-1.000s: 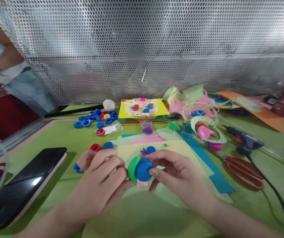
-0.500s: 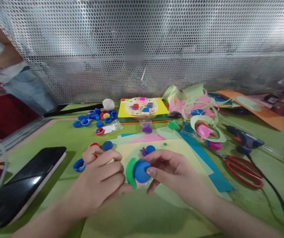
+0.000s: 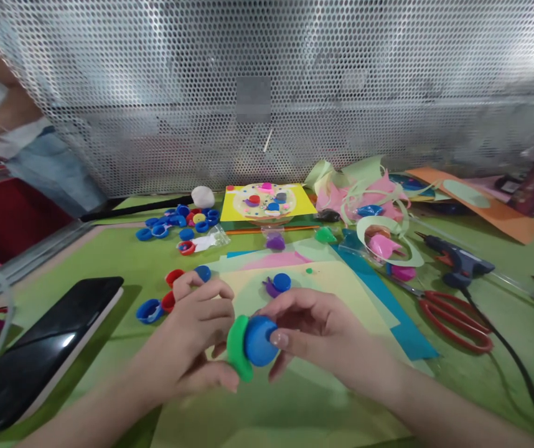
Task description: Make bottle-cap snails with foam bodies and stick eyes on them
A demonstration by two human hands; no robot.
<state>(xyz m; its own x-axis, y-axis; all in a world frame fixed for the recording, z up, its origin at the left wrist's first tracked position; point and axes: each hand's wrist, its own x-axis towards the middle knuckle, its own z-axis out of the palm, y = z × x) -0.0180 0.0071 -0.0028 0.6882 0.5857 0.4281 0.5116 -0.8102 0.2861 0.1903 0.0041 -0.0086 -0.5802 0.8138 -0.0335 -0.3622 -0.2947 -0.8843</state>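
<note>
A round blue bottle cap (image 3: 260, 341) is pinched between the thumb and fingers of my right hand (image 3: 320, 326). Along the cap's left edge a curved strip of green modelling clay (image 3: 238, 350) clings to it. My left hand (image 3: 195, 342) curls round the green clay, its thumb stretched under the lower end and its fingers partly hidden behind. Both hands are just above pale yellow paper (image 3: 229, 417). Beyond them on the sheet, another blue cap (image 3: 282, 282) rests with purple clay (image 3: 271, 289) at its side. Red caps (image 3: 174, 277) and a blue cap (image 3: 149, 311) lie by my left hand.
A phone (image 3: 56, 342) lies at left. At right are red-handled scissors (image 3: 454, 320) and a glue gun (image 3: 458, 255) with a cable. Behind are more caps (image 3: 168, 221), a yellow decorated card (image 3: 229, 208), paper scraps (image 3: 332, 193) and a perforated metal panel (image 3: 295, 62). A person stands at far left.
The blue cap and green clay have moved slightly left and toward me, and turned a little. My left thumb has come out from behind, below the clay.
</note>
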